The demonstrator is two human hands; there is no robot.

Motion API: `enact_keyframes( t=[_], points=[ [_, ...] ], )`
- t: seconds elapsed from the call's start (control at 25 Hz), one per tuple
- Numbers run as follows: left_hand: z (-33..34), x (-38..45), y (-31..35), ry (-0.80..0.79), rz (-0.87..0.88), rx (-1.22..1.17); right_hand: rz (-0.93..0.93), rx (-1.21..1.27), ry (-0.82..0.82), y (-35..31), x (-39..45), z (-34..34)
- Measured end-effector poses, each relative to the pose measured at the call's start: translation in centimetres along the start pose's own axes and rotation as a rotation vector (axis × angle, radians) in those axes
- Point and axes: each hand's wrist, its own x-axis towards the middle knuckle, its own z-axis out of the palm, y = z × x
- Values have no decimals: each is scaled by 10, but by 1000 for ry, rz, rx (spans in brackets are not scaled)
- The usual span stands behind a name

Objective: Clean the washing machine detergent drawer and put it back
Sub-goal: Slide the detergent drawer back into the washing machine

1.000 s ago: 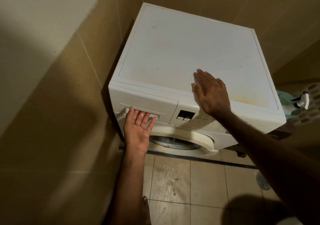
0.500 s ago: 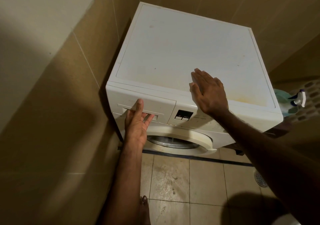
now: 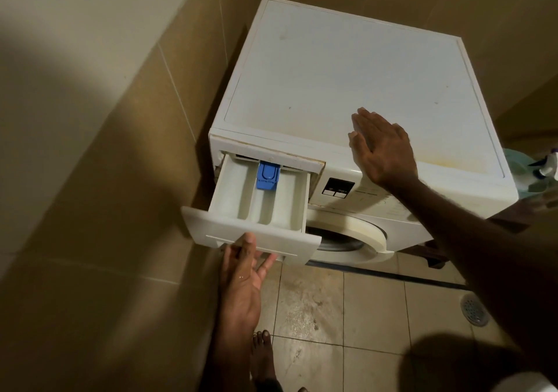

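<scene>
- I have the detergent drawer (image 3: 259,201) pulled well out of the washing machine (image 3: 347,89), its rear end still inside the slot at the machine's upper left front
- My left hand (image 3: 243,273) grasps the drawer's front panel from below, thumb on the face and fingers hooked into the handle recess
- My right hand (image 3: 382,147) lies flat and released on the machine's top near the front edge, bracing the cabinet
- The blue insert (image 3: 267,175) sits at the back of the middle compartment, half under the slot's lip
- I judge this the removal step: the drawer is out but not free, and no cleaning has begun
- Next I likely need to press the blue insert, if it is the release catch, while pulling straight out, supporting the drawer so it does not drop to the floor (image 3: 332,316)
</scene>
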Motion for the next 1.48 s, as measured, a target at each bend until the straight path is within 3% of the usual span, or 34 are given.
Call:
enact_keyframes(
  t=[0.28, 0.56, 0.8, 1.0, 1.24, 1.48],
  points=[
    [8, 12, 4, -19, 14, -14, -10, -15, 16, 0, -1, -1],
    [59, 75, 18, -139, 29, 33, -13, -26, 21, 2, 0, -1],
    [94, 107, 21, -48, -16, 55, -11, -49, 20, 3, 1, 2],
    [90, 108, 20, -74, 0, 47, -5, -38, 20, 3, 1, 2],
    [78, 100, 20, -134, -64, -162, 3, -4, 28, 1, 0, 0],
    [90, 106, 25, -132, -12, -89, 19, 7, 14, 2, 0, 0]
  ],
)
